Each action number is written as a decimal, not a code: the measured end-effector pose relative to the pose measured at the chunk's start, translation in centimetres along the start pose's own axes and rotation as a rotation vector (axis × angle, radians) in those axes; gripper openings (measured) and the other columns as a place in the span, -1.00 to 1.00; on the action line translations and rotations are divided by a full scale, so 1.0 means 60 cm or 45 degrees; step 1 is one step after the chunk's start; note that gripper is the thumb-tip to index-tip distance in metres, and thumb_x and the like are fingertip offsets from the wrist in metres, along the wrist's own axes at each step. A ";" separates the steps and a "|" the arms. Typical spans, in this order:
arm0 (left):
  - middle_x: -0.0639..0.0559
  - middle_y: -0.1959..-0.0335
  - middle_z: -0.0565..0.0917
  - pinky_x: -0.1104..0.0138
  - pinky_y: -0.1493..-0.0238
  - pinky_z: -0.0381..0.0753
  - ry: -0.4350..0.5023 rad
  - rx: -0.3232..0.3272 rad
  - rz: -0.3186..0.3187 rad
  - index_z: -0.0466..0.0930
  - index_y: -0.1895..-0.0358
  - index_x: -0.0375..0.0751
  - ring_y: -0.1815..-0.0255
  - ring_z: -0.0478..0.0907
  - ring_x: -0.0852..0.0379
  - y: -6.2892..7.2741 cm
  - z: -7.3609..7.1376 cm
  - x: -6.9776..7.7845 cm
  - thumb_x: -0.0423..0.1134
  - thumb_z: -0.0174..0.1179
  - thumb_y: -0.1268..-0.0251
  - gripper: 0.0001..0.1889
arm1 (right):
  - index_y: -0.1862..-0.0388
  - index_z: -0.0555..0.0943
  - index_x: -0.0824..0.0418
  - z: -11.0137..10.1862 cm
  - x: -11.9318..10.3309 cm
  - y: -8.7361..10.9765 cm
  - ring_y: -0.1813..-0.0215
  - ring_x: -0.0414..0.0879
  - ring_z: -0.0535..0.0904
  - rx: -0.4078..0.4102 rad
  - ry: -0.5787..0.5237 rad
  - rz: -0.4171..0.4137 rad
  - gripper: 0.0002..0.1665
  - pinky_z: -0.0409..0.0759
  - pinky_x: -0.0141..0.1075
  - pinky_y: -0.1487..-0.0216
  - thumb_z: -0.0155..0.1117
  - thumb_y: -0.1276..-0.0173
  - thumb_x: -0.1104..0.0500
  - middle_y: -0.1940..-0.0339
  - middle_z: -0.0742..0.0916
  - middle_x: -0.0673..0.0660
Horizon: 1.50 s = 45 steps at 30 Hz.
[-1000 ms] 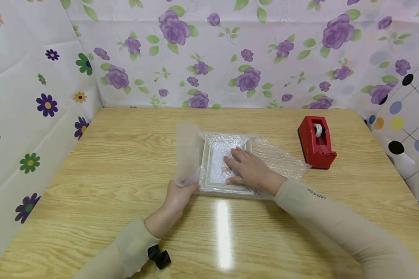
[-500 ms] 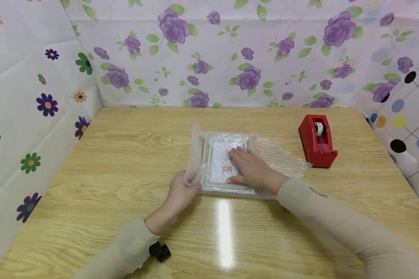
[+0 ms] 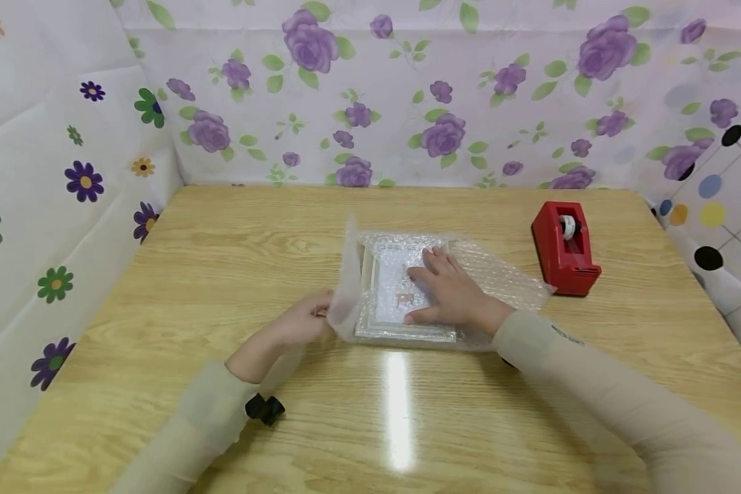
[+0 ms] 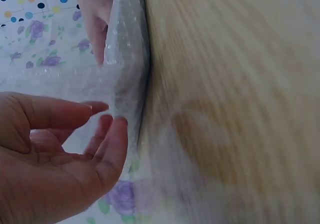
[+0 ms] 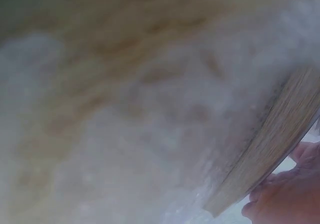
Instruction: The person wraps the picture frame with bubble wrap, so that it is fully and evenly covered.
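Note:
A picture frame [image 3: 392, 274] with a small animal print lies flat on the table, covered by bubble wrap [image 3: 500, 278]. My right hand [image 3: 447, 285] rests on its face with spread fingers, pressing the wrap. In the right wrist view, the frame's wooden edge [image 5: 270, 139] runs beside that hand [image 5: 290, 199]. At the frame's left side, a flap of the wrap [image 3: 348, 291] stands up. My left hand [image 3: 296, 321] is beside this flap. The left wrist view shows its thumb and fingers [image 4: 112, 149] loosely bent and apart, close to the wrap; contact is hard to tell.
A red tape dispenser [image 3: 565, 250] with a roll of tape stands right of the frame, near the loose right end of the wrap. The wooden table [image 3: 222, 274] meets flowered cloth walls [image 3: 383, 103] at the back and left.
The left flap has risen from lying out leftward to standing against the frame. My left hand has let go of the wrap corner and shifted slightly left. The right hand stays on the frame.

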<state>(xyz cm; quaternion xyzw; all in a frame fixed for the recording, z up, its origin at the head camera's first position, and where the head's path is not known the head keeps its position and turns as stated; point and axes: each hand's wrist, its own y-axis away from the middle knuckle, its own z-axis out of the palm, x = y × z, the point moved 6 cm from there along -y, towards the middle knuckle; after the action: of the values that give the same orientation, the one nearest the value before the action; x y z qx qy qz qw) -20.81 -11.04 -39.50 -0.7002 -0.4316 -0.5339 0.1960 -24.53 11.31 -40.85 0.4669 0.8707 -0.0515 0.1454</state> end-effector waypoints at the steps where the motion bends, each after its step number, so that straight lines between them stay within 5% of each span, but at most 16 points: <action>1: -0.38 -0.28 0.36 -0.02 -0.25 0.41 0.005 0.019 -0.019 0.52 -0.04 -0.52 -0.28 0.33 -0.27 -0.004 -0.004 -0.001 -0.48 0.03 -0.19 -0.66 | -0.42 0.27 0.13 0.000 0.001 0.000 -0.54 0.30 -0.19 -0.003 -0.009 0.003 0.09 -0.26 0.13 -0.52 0.28 -0.04 -0.43 -0.51 0.08 0.42; 5: -0.39 -0.41 0.21 -0.12 -0.37 0.23 0.029 0.054 -0.039 0.59 0.10 -0.59 -0.42 0.13 -0.36 -0.023 -0.014 0.000 -0.46 0.13 -0.22 -0.75 | -0.43 0.28 0.10 -0.004 0.003 -0.002 -0.54 0.29 -0.15 -0.044 0.004 0.004 0.10 -0.28 0.16 -0.51 0.27 -0.01 -0.46 -0.51 0.10 0.39; 9: -0.39 -0.37 0.27 -0.01 -0.32 0.36 -0.037 0.054 -0.025 0.61 0.13 -0.58 -0.38 0.24 -0.32 -0.038 -0.016 0.007 -0.51 0.15 -0.16 -0.77 | -0.46 0.24 0.03 -0.012 0.010 -0.003 -0.54 0.27 -0.17 -0.160 0.033 0.016 0.05 -0.46 0.13 -0.49 0.16 -0.10 -0.48 -0.53 0.08 0.33; 14: -0.39 -0.28 0.39 0.07 -0.34 0.36 -0.057 0.015 -0.039 0.42 -0.09 -0.53 -0.35 0.31 -0.26 -0.048 -0.014 0.009 -0.53 0.16 -0.16 -0.62 | -0.47 0.22 0.04 -0.028 0.019 -0.003 -0.54 0.26 -0.16 -0.276 0.052 -0.052 -0.11 -0.54 0.17 -0.46 0.13 -0.24 -0.30 -0.53 0.08 0.33; 20: -0.37 -0.37 0.27 0.00 -0.41 0.24 -0.061 -0.007 -0.017 0.07 -0.38 -0.43 -0.39 0.23 -0.28 -0.064 -0.015 0.001 -0.46 0.23 -0.13 -0.25 | -0.44 0.26 0.12 -0.034 0.023 -0.004 -0.53 0.30 -0.10 -0.254 0.062 -0.141 -0.12 -0.43 0.23 -0.46 0.23 -0.20 -0.20 -0.49 0.16 0.38; 29: -0.24 -0.54 -0.26 0.00 -0.52 -0.18 -0.257 -0.059 0.029 -0.42 -0.50 -0.28 -0.55 -0.26 -0.18 -0.099 -0.031 -0.008 -0.27 0.48 0.10 0.27 | -0.47 0.18 0.25 -0.033 0.038 -0.004 -0.54 0.19 -0.03 -0.207 -0.014 -0.102 0.02 -0.44 0.14 -0.49 0.32 -0.17 -0.19 -0.51 0.21 0.26; 38: -0.25 -0.53 -0.37 0.07 -0.53 -0.32 -0.474 -0.167 0.126 -0.45 -0.48 -0.36 -0.55 -0.41 -0.13 -0.126 -0.035 -0.007 -0.24 0.52 0.22 0.35 | -0.49 0.14 0.23 -0.029 0.042 -0.004 -0.56 0.13 -0.07 -0.216 -0.052 -0.105 0.01 -0.50 0.10 -0.50 0.28 -0.22 -0.21 -0.53 0.16 0.22; 45: -0.22 -0.54 -0.37 0.01 -0.52 -0.36 -0.513 -0.220 0.148 -0.43 -0.49 -0.33 -0.54 -0.45 -0.15 -0.131 -0.028 0.000 -0.16 0.54 0.18 0.35 | -0.49 0.14 0.21 -0.028 0.046 -0.001 -0.56 0.12 -0.09 -0.211 -0.065 -0.105 0.00 -0.51 0.07 -0.50 0.28 -0.22 -0.21 -0.54 0.15 0.20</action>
<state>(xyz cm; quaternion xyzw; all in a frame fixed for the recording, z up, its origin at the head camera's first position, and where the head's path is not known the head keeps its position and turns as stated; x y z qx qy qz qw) -28.17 -7.96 -40.35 -0.8306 -0.3736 -0.4059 0.0754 -26.34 13.87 -40.08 0.4155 0.8865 0.0028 0.2034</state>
